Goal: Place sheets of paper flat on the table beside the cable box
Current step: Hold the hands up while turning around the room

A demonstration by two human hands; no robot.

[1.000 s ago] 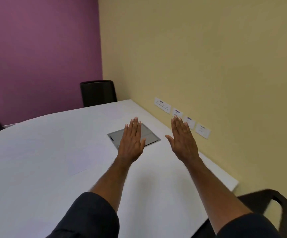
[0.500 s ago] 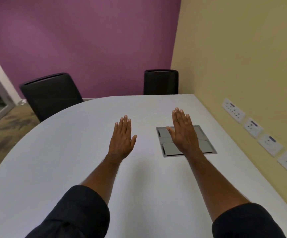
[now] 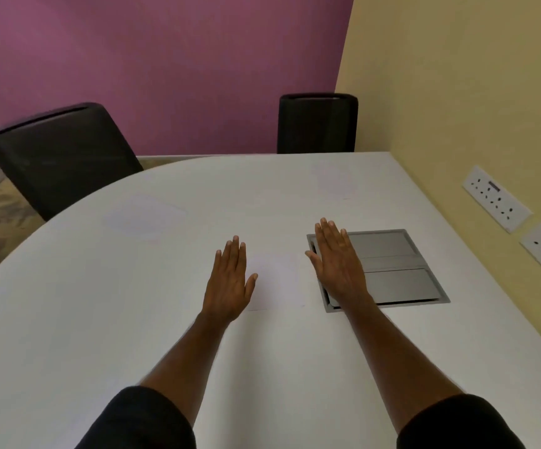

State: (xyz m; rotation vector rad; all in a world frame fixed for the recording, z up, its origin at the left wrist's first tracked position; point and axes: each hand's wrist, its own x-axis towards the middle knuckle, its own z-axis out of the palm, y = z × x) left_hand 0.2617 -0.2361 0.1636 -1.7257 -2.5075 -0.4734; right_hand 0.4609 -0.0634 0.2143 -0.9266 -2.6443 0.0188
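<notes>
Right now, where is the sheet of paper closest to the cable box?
In the head view the sheet of paper lies flat between the left hand and right hand, just left of the cable box.

Sheet of paper (image 3: 278,280) between my hands: blank, no print I can read.
Other sheets (image 3: 146,215) farther up my table: faint outlines only, no lettering visible.
Cable box (image 3: 395,267): plain grey lids, no brand or label.
Wall sockets (image 3: 497,202): each has a small dark strip, perhaps a label, too blurred to read.
Chairs, walls: no signs.
</notes>
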